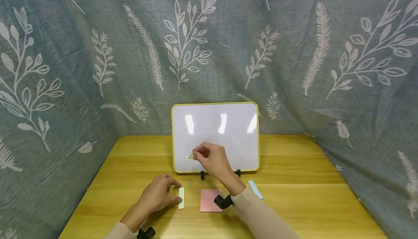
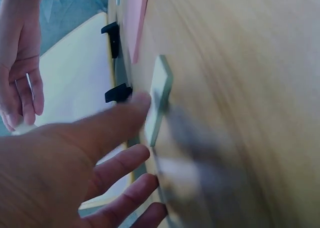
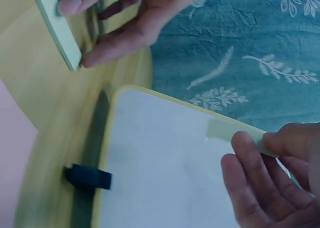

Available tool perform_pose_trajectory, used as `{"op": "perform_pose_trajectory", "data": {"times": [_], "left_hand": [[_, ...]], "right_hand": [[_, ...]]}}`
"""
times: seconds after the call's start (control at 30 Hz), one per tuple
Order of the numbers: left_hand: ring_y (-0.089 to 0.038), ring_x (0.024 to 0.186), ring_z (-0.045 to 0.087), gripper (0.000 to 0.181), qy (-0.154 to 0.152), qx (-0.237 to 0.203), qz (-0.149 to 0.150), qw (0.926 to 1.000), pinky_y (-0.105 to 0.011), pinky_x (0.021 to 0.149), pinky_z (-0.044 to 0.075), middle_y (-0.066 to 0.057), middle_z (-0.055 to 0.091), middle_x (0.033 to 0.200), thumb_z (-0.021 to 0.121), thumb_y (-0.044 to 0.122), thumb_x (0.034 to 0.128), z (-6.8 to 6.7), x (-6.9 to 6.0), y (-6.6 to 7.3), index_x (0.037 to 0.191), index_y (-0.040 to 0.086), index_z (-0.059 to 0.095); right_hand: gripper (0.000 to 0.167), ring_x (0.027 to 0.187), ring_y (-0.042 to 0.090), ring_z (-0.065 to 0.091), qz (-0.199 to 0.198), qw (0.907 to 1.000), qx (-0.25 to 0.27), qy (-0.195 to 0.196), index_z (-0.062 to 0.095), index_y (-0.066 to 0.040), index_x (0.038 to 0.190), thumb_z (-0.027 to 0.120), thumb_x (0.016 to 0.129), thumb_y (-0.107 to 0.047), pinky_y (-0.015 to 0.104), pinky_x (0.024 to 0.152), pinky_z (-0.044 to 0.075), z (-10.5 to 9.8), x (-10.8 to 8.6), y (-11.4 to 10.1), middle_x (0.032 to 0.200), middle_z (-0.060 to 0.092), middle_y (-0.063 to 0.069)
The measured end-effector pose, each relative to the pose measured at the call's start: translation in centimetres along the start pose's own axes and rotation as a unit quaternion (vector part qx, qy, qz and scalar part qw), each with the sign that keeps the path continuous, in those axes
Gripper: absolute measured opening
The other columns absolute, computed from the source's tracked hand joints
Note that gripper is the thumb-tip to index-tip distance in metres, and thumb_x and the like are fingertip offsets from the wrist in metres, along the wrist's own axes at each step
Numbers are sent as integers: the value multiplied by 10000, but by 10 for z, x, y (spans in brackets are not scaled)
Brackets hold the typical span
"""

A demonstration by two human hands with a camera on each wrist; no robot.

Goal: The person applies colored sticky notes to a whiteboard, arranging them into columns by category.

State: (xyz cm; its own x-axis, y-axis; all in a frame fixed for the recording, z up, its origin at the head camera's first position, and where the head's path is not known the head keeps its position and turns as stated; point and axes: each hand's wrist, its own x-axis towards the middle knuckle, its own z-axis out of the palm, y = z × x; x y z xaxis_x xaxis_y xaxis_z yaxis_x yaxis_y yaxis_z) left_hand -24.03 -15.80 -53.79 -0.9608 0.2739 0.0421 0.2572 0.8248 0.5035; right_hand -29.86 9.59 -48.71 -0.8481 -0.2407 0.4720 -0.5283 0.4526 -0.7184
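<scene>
My right hand (image 1: 212, 159) pinches a narrow pale green sticky note (image 3: 225, 131) between thumb and fingertips, in front of the lower left part of the whiteboard (image 1: 215, 137). In the right wrist view the strip lies near the board's yellow-edged side. On the table, my left hand (image 1: 158, 193) is beside a slim pale green sticky-note pad (image 1: 181, 198). Its straight thumb touches the pad, and the index fingertip is close to the pad's far end. The other left fingers are loosely bent, as the left wrist view shows (image 2: 125, 188).
A square pink sticky-note pad (image 1: 209, 201) lies below the right forearm, which partly covers it. To its right is a slim blue pad (image 1: 255, 189). Black feet (image 1: 202, 175) support the whiteboard on the wooden table (image 1: 294, 202). Patterned grey-green cloth (image 1: 225, 50) hangs behind.
</scene>
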Motion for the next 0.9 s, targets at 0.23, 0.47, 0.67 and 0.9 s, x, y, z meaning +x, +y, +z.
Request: {"op": "perform_pose_trajectory", "data": {"times": [0.23,0.47,0.67,0.9], "left_hand": [[-238,1126,814,354,-57,-743,-266,9969,-525,987,680,-18,864,1285,925,418,1021,-19,7,0,1266,170,868],[-391,1218,815,446,859,-1190,-154,9891,-503,939,705,-157,815,1409,787,352,1142,-47,31,-3,1487,71,749],[-486,1307,766,646,1227,-1574,-48,9799,-573,970,700,-287,670,1586,742,325,1172,-58,58,-4,1714,51,520],[-527,1419,712,843,1249,-1853,-80,9747,-648,1077,664,-313,543,1718,685,392,1196,-67,92,-1,1849,78,255]], "right_hand": [[73,891,162,870,-240,9991,292,207,877,-67,1136,833,1093,-105,223,814,681,-12,4,-2,1046,904,53],[48,929,213,891,-531,9965,305,563,872,-78,1118,846,1079,-90,258,871,708,-16,17,-6,1031,906,71],[62,961,238,895,-772,9935,267,788,867,-69,1131,848,1078,-96,302,928,721,-17,26,-8,1071,901,93],[102,1007,265,893,-1117,9864,402,1138,869,-52,1157,867,1056,-64,353,991,719,-14,40,-10,1129,883,116]]}}
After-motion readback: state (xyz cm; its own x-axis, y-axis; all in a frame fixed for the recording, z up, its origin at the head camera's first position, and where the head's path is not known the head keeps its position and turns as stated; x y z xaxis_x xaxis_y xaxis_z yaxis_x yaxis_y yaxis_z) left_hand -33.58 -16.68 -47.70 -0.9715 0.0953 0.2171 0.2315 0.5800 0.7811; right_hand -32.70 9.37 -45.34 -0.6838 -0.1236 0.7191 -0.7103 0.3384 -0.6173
